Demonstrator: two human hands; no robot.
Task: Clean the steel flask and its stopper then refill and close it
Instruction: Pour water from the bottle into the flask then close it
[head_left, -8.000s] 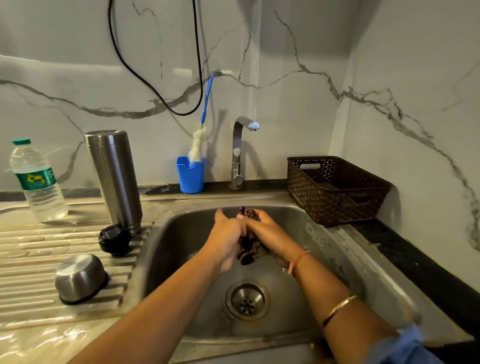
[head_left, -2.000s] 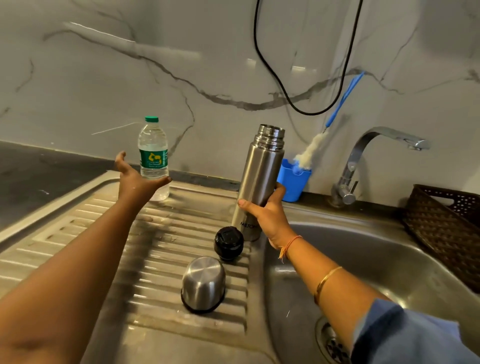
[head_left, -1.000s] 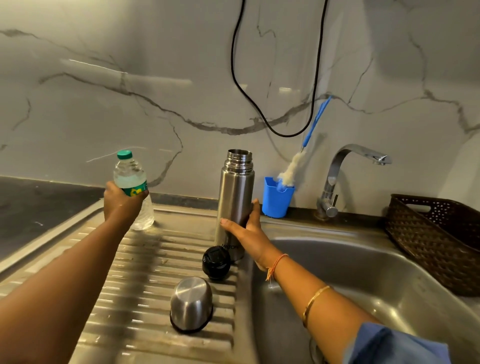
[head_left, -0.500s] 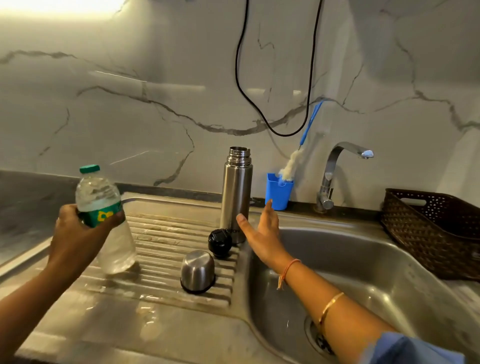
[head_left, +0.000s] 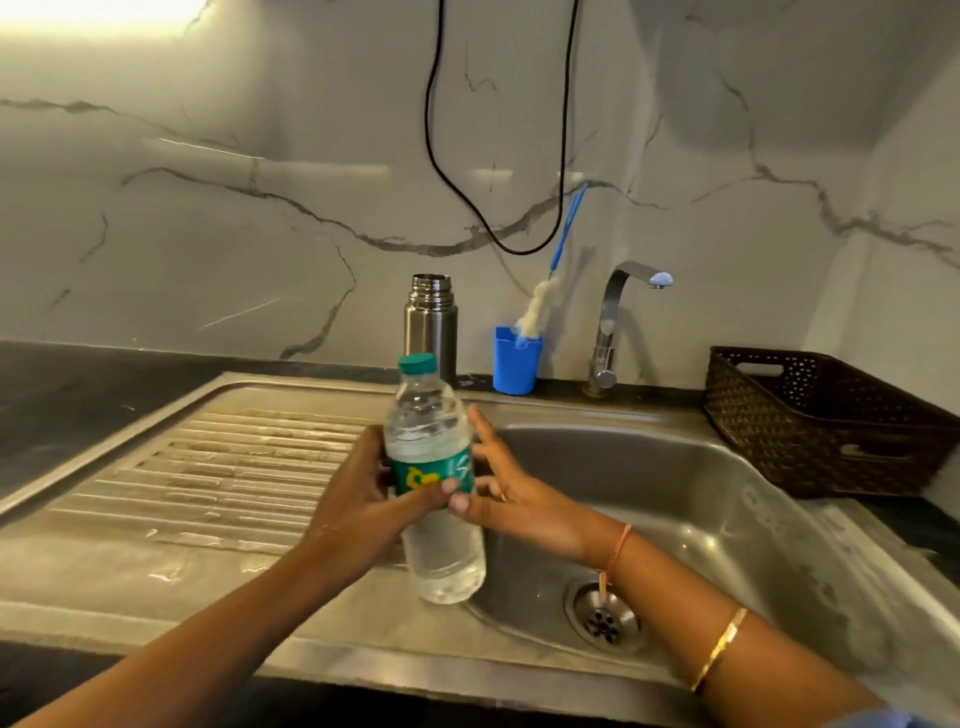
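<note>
The steel flask (head_left: 431, 327) stands upright and uncapped at the back of the drainboard. In front of it I hold a clear plastic water bottle (head_left: 435, 483) with a green cap and green label, lifted over the seam between drainboard and sink. My left hand (head_left: 363, 499) grips the bottle at its label. My right hand (head_left: 511, 493) touches the bottle's right side with straight fingers. The black stopper and the steel cup lid are hidden behind my hands and the bottle.
A steel sink (head_left: 675, 499) with a drain (head_left: 602, 618) lies on the right, a ribbed drainboard (head_left: 208, 467) on the left. A tap (head_left: 618, 322), a blue holder (head_left: 517, 358) with a bottle brush, and a brown basket (head_left: 826, 421) line the back. A black cable (head_left: 498, 244) hangs on the wall.
My left hand has carried the water bottle from the left to the middle, in front of the flask. My right hand let go of the flask and came to the bottle's side.
</note>
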